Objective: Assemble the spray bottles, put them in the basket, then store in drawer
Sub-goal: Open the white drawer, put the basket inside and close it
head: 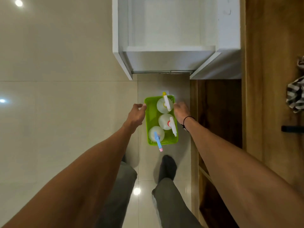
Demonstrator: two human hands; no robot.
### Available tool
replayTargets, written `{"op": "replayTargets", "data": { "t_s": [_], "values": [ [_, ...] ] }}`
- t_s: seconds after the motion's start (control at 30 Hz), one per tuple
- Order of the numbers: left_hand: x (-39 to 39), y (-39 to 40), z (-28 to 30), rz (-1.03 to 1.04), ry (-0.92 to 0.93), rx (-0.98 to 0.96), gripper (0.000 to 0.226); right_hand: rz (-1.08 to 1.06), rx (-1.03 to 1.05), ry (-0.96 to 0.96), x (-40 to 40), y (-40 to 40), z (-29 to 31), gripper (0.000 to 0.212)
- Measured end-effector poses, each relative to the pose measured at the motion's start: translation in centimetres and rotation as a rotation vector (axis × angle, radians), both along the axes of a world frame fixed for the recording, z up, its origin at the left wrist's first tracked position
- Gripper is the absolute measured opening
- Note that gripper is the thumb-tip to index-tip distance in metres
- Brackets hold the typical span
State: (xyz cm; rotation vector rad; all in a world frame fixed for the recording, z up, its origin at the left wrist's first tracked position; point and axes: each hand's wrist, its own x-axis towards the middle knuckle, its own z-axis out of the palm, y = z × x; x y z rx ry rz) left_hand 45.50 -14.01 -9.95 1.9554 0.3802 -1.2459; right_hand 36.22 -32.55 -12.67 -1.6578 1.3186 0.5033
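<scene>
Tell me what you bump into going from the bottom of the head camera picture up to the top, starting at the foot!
Foot in the dark sock → blue-topped spray bottle → red-topped spray bottle → yellow-topped spray bottle, all three in the green basket → bare floor → open white drawer.

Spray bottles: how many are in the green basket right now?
3, all standing in the green basket: the yellow-tipped bottle at the far end, the red-collared bottle in the middle, the blue-headed bottle nearest. None seems hidden.

green basket point(150, 120): three upright spray bottles point(165, 121) | white drawer point(164, 30): open
</scene>
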Motion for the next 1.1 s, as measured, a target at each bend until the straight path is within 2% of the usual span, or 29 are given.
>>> {"op": "replayTargets", "data": {
  "t_s": [0.13,0.23,0.33,0.4,0.5,0.7,1.1],
  "values": [
    [-1.9,0.0,-4.2,-0.018,0.029,0.041,0.071,-0.032,0.053,0.066,-1.6,0.1,-4.0,0.057],
    [-3.9,0.5,-6.6,-0.062,0.156,0.044,0.087,-0.049,0.154,0.058,-3.0,0.0,-6.5,0.065],
    [-5.6,0.4,-7.7,-0.028,0.207,-0.006,0.084,-0.062,0.232,0.023,-4.0,0.5,-7.8,0.066],
    [-6.3,-0.1,-7.6,0.026,0.186,-0.007,0.081,-0.076,0.225,0.01,-4.4,0.9,-7.6,0.064],
    [-6.7,-0.4,-6.2,-0.02,0.152,0.031,0.084,-0.1,0.181,-0.024,-4.5,0.9,-6.3,0.06],
    [-5.0,-0.8,0.5,0.04,0.195,-0.01,0.084,-0.103,0.174,-0.049,-3.0,0.4,0.6,0.06],
    [-4.4,1.6,19.8,0.049,0.043,0.032,0.082,-0.058,0.258,-0.085,-1.9,1.8,22.0,0.059]
  ]
}}
